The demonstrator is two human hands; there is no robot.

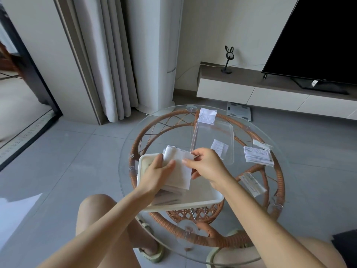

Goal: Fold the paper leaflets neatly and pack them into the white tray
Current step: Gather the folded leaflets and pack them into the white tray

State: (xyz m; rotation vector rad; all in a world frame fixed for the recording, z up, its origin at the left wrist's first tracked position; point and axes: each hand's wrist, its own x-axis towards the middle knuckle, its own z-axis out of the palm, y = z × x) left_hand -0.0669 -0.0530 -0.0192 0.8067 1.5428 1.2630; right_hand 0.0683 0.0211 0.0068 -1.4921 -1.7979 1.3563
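Left hand (157, 172) grips the folded leaflet (180, 172) from its left side. The thumb lies flat on top, and the fingers go underneath and are hidden by the paper. Right hand (207, 166) pinches the leaflet's right edge between thumb and curled fingers, with the fingertips mostly out of sight behind the sheet. The leaflet is white, roughly square and several layers thick, the layers fanned slightly at the far corner. Its print is not legible. It is held over the far-left part of the white tray (193, 205); whether it touches the tray I cannot tell. The tray interior is largely covered by hands and forearms, and some flat paper shows beneath the left wrist, blurred. The tray sits on a round glass table (154, 128) with a rattan frame below. Just right of the tray lies a clear plastic lid (212, 132). Loose leaflets (257, 157) lie further right, their text too small to read.
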